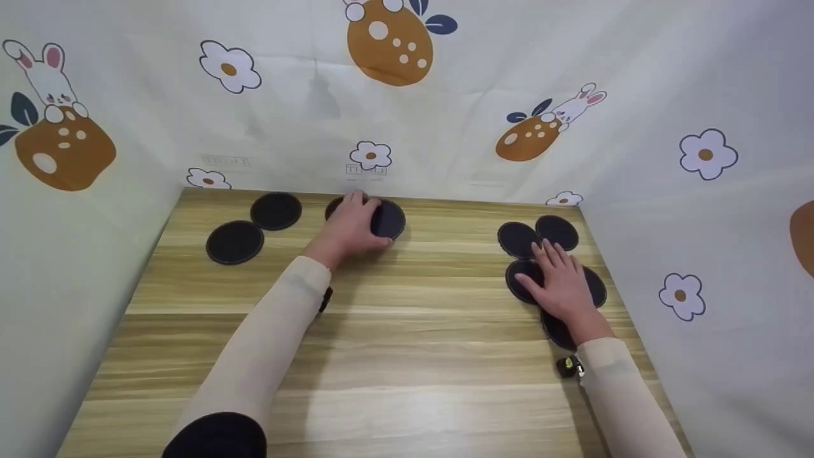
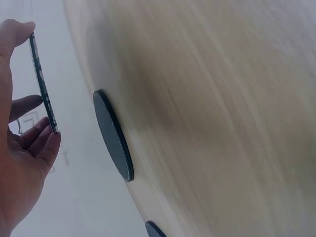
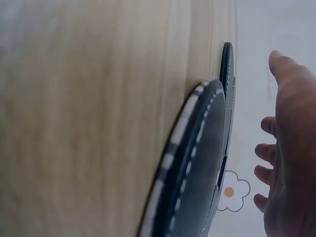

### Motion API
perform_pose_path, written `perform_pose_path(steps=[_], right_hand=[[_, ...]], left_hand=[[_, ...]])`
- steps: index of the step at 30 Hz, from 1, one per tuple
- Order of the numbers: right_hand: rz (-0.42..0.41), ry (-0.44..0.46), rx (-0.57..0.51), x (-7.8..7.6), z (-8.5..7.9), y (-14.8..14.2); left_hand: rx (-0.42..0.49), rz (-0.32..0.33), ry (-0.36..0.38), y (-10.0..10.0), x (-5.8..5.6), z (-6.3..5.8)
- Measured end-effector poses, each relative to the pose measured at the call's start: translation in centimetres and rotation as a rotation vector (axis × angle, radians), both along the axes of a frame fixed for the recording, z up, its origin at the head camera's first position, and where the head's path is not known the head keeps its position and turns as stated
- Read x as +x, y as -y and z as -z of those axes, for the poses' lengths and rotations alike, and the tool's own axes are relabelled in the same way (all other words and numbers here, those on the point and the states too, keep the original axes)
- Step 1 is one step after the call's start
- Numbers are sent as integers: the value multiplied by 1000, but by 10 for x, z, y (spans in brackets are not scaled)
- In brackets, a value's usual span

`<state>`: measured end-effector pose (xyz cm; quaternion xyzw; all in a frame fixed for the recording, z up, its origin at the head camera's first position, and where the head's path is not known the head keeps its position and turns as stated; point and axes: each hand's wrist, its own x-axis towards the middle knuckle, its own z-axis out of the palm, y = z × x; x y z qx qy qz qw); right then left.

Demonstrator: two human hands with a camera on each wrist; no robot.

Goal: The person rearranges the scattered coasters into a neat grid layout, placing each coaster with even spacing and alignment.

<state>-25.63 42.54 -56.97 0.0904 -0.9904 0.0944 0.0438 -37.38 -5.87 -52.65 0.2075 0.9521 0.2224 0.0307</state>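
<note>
My left hand [image 1: 348, 232] pinches a round black coaster [image 1: 389, 219] by its edges, thumb on one side and fingers on the other. In the left wrist view that coaster [image 2: 43, 81] is held up off the table, seen edge-on. Partly hidden behind the hand, another black coaster [image 1: 332, 207] lies near the back edge. My right hand [image 1: 563, 286] hovers with fingers extended over a cluster of several black coasters [image 1: 517, 240] at the right. From the right wrist, a gap shows between the hand [image 3: 294, 143] and the nearest stitched-edge coaster [image 3: 202, 163].
Two more black coasters [image 1: 234, 242] lie touching or nearly so at the back left of the wood-grain table [image 1: 407, 356]. Pale sheets [image 1: 286, 114] printed with rabbits and flowers rise along the back and both sides. A small black device [image 1: 568, 366] sits at the right wrist.
</note>
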Motion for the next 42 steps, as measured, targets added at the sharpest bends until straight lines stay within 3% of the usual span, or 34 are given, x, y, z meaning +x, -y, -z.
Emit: perform_pose_path(steps=[16,29,42], right_hand=[[-3,15,3,1,0,2],[4,20,7,3,1,0],[-6,11,7,3,2,1]], left_hand=[[-38,-42,-9,-25,-23,12],[-36,-60,-30,-44,-35,17],[-20,-80,2,-45,-44,17]])
